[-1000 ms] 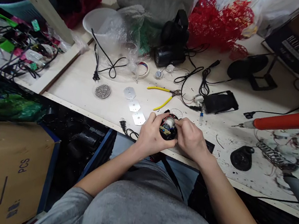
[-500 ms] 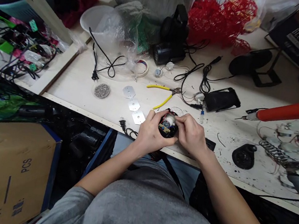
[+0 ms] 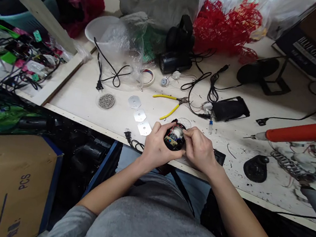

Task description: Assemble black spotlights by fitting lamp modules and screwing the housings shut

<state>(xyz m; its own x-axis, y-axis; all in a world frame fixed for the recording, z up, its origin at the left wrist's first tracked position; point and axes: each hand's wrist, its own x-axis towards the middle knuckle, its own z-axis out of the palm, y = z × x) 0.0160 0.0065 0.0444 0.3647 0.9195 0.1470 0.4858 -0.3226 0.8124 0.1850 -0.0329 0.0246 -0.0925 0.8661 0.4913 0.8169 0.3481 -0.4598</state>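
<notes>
Between our fingers, just above the front edge of the table, sits a round black plastic housing [image 3: 175, 137], open towards us, with a white domed part [image 3: 177, 132] and a small green circuit board [image 3: 170, 140] showing inside. Our left hand [image 3: 158, 147] cradles it from the left and below, its fingers [image 3: 157, 126] curled firmly around the rim. Our right hand [image 3: 199, 149] reaches in from the right, its fingertips [image 3: 188, 132] pinched against the housing beside the dome; whatever lies right under them is hidden. The left hand wraps more of the housing, and the round body shows no long axis. Left of our fingers, three silver hexagonal metal plates [image 3: 140, 115] lie in a line on the pale wooden table [image 3: 82, 93], and yellow-handled pliers [image 3: 163, 96] lie beyond them. Right of our fingers rests an orange-handled soldering iron [image 3: 304, 136].
</notes>
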